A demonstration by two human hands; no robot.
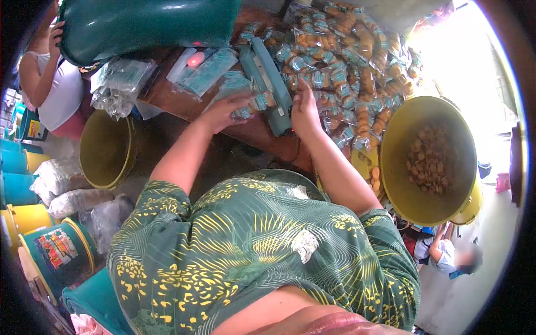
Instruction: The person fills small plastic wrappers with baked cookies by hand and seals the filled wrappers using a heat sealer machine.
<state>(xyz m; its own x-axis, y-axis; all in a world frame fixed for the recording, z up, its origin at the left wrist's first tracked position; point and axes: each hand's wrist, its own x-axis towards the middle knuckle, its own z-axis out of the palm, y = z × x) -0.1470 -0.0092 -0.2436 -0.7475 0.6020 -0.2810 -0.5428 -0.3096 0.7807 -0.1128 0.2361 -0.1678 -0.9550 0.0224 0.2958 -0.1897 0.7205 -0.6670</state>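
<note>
A green bar-type bag sealer (pixel 267 84) stands on the brown table (pixel 248 134) in front of me. My left hand (pixel 228 113) is closed on a clear packet of cookies (pixel 260 103) with a turquoise label, held against the sealer's left side. On the sealer's other side is my right hand (pixel 306 113), its fingers stretched upward and its thumb side at the front end of the sealer's arm. Whether it presses on the arm is hard to tell. Flat labelled bags (pixel 215 72) lie left of the sealer, below a pink round object (pixel 195 60).
Many filled cookie packets (pixel 340 67) are heaped beyond my right hand. A yellow tub (pixel 391 184) with loose brown pieces stands at right, another yellow tub (pixel 92 151) at left. A person (pixel 47 84) at left touches a large green tub (pixel 145 28). Another person (pixel 441 251) is at lower right.
</note>
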